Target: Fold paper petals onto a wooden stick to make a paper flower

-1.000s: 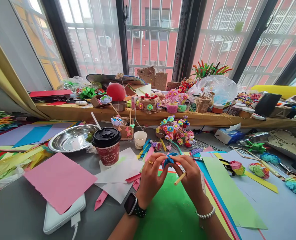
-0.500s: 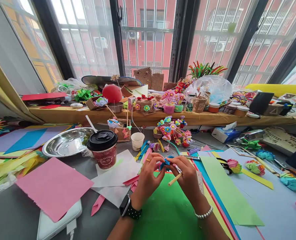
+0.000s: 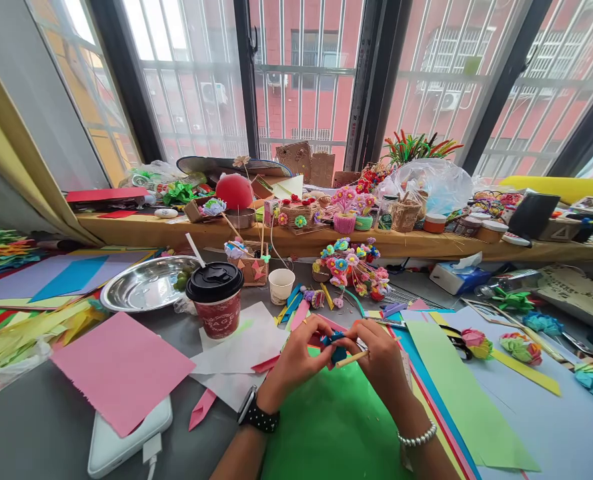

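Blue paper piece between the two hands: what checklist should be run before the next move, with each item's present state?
1. Grip on the blue paper piece: ok; left hand and right hand both pinch it.
2. Hold on the wooden stick: ok; it juts from the right hand's fingers.
3. Stick joined to the paper piece: cannot tell; fingers hide it.
4. Clearance from the coffee cup: ok; upright, lidded, apart to the left.
5. Lie of the green sheet under the hands: ok; flat.
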The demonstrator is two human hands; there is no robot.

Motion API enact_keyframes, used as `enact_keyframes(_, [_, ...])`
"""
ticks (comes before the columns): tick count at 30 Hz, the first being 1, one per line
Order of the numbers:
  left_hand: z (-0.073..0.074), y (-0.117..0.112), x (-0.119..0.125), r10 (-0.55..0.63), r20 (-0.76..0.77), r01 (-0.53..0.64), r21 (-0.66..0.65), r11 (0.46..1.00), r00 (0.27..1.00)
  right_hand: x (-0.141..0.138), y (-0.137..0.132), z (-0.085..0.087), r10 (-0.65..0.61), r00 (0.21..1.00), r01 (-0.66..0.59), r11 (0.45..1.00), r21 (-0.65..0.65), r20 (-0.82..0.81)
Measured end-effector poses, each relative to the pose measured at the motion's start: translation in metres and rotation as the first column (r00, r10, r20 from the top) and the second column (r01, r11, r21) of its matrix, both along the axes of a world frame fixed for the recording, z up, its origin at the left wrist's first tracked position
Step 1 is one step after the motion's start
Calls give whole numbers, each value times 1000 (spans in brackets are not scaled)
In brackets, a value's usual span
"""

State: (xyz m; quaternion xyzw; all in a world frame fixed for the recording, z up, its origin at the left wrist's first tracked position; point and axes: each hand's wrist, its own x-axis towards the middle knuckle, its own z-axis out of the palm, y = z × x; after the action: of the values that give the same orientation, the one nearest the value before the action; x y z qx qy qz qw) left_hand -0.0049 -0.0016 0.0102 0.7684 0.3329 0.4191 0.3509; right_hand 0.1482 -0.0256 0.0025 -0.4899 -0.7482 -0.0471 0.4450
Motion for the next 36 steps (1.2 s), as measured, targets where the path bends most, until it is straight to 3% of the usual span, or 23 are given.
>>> enact_keyframes(7, [4, -2, -3, -53, 50, 60, -148, 987, 997, 1, 0, 5, 28, 999, -28, 1000, 6, 21])
enact_keyframes(11, [6, -2, -4, -96, 105, 123, -297, 947, 990, 3, -1, 9, 104, 993, -108, 990, -89, -50])
enact_keyframes(17, [-6, 7, -6, -155, 205, 235, -463, 855, 966, 8, -3, 12, 177, 982, -190, 943, -273, -72])
enact_keyframes(21, [-9, 10, -7, -182, 234, 277, -490, 826, 955, 12, -4, 14, 229, 971, -239, 915, -325, -69])
enact_keyframes(28, [-5, 8, -7, -143, 216, 226, -431, 874, 966, 10, -2, 11, 221, 973, -230, 909, -348, -66])
enact_keyframes(36, [-14, 12, -6, -118, 207, 196, -414, 889, 971, 4, -1, 7, 181, 981, -196, 930, -312, -75])
